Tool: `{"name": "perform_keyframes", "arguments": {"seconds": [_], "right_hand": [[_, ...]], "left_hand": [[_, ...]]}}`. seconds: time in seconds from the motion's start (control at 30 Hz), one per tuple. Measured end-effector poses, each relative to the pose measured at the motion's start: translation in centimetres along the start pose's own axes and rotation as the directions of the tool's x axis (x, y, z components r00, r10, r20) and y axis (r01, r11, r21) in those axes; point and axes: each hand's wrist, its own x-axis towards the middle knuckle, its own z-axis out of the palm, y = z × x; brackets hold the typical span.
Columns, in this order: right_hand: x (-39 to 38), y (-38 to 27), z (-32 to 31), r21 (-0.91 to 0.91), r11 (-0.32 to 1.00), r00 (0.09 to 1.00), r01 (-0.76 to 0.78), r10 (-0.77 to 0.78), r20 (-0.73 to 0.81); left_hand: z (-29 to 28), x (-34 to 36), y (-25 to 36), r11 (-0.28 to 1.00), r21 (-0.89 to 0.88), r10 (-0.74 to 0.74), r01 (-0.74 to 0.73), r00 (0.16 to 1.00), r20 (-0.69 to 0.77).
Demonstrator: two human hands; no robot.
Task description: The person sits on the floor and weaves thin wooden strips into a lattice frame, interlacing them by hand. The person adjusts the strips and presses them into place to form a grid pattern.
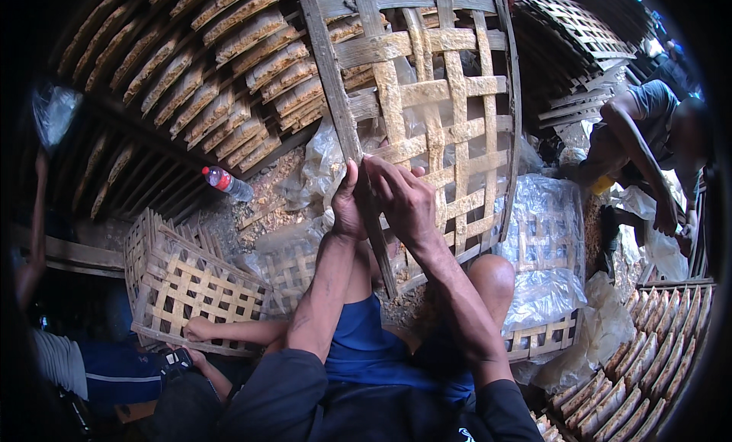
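A woven bamboo rack [480, 83] with a grey wooden frame stands tilted in front of me, pale crust coating many of its slats. My left hand [347, 205] grips the frame's left bar, thumb pointing up along it. Just right of it, my right hand [404, 194] has its fingers bent onto the same bar, near the woven slats; exactly what its fingertips pinch is hidden. Beneath the rack lie crumpled clear plastic and scattered crumbs, and my bare knee [492, 282] is by its lower right corner.
Stacked boards with crumbly pieces [248, 41] fill the upper left; more slabs [659, 343] line the lower right. A bottle [229, 183] lies left. More racks [198, 282] and a plastic-covered stack [541, 236] flank me. A person [640, 152] crouches right; others' arms [244, 329] reach in left.
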Motion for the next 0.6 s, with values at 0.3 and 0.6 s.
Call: {"name": "perform_keyframes", "arguments": {"seconds": [0.3,0.6], "right_hand": [[0.6,0.3,-0.7,-0.157,0.988,1.0,0.013,-0.009,0.023],[1.0,0.3,-1.1,0.184,0.961,0.978,-0.206,0.21,-0.003]], "left_hand": [[0.5,0.0,-0.7,1.0,0.011,0.013,-0.012,0.994,-0.108],[-0.4,0.1,-0.7,0.998,0.026,-0.054,0.056,0.996,-0.074]]}}
